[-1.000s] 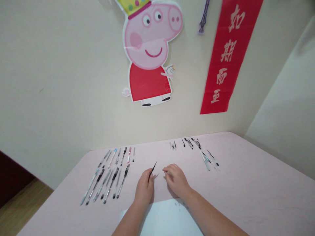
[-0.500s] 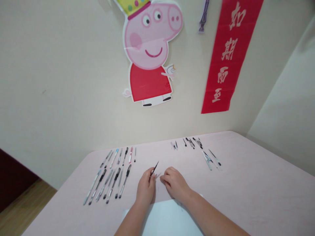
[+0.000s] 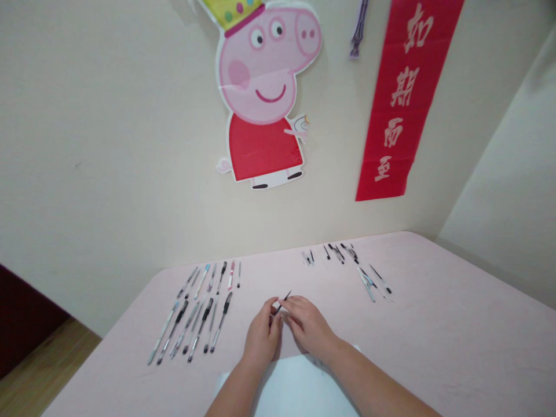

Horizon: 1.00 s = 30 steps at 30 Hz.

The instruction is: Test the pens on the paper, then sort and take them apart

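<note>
A slim dark rod (image 3: 287,295) is held at the lower centre of the frame, its thin tip pointed up and to the right. It is grasped between the thumb and fingers of the left hand (image 3: 260,336). The right hand (image 3: 310,325) is set just beside it, with the fingers bent and brought against the rod near its tip; whether anything else is gripped in that hand cannot be told, since its palm side is turned away. Below the hands, at the bottom centre, a white sheet (image 3: 299,388) is laid on the pink table (image 3: 456,330) and is partly covered by the forearms.

At the lower left, pens (image 3: 207,308) are laid out in two slanted rows, one nearer the bottom edge and one above it. A pink pen (image 3: 231,275) is included in the upper row, near its right end. Right of centre, small pen parts (image 3: 367,282) are spread in loose clusters, dark, clear and pale blue pieces being seen among them; the smallest are too blurred to be told apart. On the wall (image 3: 130,145), a pig cutout (image 3: 266,145) is shown at the upper centre and a red banner (image 3: 400,124) at the upper right.
</note>
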Motion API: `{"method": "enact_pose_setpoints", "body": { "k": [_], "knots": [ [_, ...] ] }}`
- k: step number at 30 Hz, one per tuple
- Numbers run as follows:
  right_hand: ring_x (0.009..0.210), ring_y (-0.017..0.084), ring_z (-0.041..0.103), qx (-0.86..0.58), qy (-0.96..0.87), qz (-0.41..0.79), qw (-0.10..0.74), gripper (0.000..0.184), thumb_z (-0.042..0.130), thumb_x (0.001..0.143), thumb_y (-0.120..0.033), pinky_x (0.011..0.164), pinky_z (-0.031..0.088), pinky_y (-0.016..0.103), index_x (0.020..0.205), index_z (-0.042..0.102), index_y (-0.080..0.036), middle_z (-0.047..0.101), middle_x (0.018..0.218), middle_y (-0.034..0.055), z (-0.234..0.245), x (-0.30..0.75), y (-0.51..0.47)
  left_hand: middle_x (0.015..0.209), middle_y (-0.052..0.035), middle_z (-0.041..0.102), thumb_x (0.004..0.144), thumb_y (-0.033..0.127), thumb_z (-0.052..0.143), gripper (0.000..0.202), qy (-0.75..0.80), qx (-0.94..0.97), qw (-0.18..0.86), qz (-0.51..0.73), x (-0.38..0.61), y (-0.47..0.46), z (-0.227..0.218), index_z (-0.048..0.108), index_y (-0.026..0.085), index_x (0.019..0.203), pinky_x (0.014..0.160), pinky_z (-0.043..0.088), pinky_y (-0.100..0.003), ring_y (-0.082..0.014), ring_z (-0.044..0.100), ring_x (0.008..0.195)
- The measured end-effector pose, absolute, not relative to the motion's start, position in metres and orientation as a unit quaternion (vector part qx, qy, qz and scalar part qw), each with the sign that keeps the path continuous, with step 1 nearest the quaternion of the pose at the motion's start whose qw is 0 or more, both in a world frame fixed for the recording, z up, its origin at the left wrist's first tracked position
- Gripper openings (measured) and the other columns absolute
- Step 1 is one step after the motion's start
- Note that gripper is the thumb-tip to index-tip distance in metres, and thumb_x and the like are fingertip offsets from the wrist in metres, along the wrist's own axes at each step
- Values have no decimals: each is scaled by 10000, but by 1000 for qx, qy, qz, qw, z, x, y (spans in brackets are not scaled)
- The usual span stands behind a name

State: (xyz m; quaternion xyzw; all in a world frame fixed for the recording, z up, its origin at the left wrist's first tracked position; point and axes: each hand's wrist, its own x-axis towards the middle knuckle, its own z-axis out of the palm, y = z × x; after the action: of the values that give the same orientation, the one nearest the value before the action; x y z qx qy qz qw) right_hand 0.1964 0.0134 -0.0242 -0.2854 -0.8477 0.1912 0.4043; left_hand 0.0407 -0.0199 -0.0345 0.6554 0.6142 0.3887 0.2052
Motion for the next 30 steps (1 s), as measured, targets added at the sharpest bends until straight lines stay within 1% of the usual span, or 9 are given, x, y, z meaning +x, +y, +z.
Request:
{"method": "enact_pose_setpoints", "body": {
  "k": [4, 9, 12, 15, 19, 21, 23, 27, 30],
  "knots": [
    [1022, 202, 570, -326, -807, 199, 450, 463, 492, 814, -85, 923, 456, 414, 1241, 544, -256, 655, 1086, 75, -31, 199, 18, 796, -14, 622, 856, 247, 391, 301, 615, 657, 215, 380, 41, -21, -31, 467, 185, 1141, 648, 444, -270, -147, 590, 681],
    [1003, 210, 585, -403, -731, 204, 512, 409, 474, 795, -90, 900, 469, 415, 1153, 609, -234, 655, 1074, 78, -42, 209, 32, 842, -43, 643, 850, 273, 406, 177, 627, 654, 206, 370, 41, -22, -29, 497, 194, 980, 665, 442, -288, -172, 605, 743],
    [908, 206, 601, -453, -675, 216, 540, 327, 482, 799, -146, 819, 500, 396, 1083, 633, -204, 661, 1007, 75, -47, 217, 42, 816, -37, 635, 853, 270, 395, 165, 631, 660, 200, 355, 42, -23, -27, 504, 196, 952, 678, 440, -296, -174, 600, 746],
    [800, 196, 601, -484, -647, 226, 544, 236, 514, 815, -226, 731, 504, 364, 1001, 654, -188, 666, 935, 69, -46, 225, 48, 830, -37, 628, 857, 271, 387, 178, 628, 670, 186, 349, 42, -24, -26, 517, 194, 951, 688, 442, -303, -170, 592, 743],
    [764, 194, 574, -475, -683, 178, 527, 188, 517, 847, -275, 701, 469, 340, 916, 673, -196, 644, 839, 60, -36, 230, 45, 922, -66, 621, 859, 266, 388, 213, 609, 681, 175, 368, 42, -23, -28, 532, 185, 992, 753, 463, -330, -182, 592, 830],
    [799, 203, 557, -467, -704, 128, 520, 174, 509, 858, -259, 733, 449, 351, 894, 669, -201, 614, 822, 57, -31, 230, 42, 952, -76, 602, 858, 235, 383, 214, 598, 687, 169, 376, 42, -22, -30, 526, 183, 1009, 799, 465, -348, -187, 581, 882],
    [841, 213, 540, -460, -723, 86, 508, 164, 495, 864, -221, 767, 430, 364, 901, 654, -199, 597, 856, 64, -26, 229, 39, 962, -76, 581, 852, 190, 372, 223, 587, 696, 163, 380, 41, -22, -31, 518, 184, 1020, 829, 463, -362, -188, 569, 910],
    [801, 222, 522, -475, -773, 40, 418, 158, 481, 854, -142, 735, 406, 362, 857, 632, -191, 599, 807, 63, -23, 226, 36, 998, -75, 560, 844, 136, 365, 266, 564, 717, 156, 380, 36, -21, -31, 527, 195, 1046, 867, 457, -367, -185, 552, 956],
    [781, 227, 524, -497, -793, 13, 352, 153, 513, 834, -126, 716, 391, 356, 804, 643, -200, 610, 766, 64, -25, 226, 36, 1015, -76, 561, 852, 155, 378, 272, 569, 724, 157, 358, 34, -22, -27, 550, 204, 1057, 861, 458, -357, -187, 559, 953]
  ]
}}
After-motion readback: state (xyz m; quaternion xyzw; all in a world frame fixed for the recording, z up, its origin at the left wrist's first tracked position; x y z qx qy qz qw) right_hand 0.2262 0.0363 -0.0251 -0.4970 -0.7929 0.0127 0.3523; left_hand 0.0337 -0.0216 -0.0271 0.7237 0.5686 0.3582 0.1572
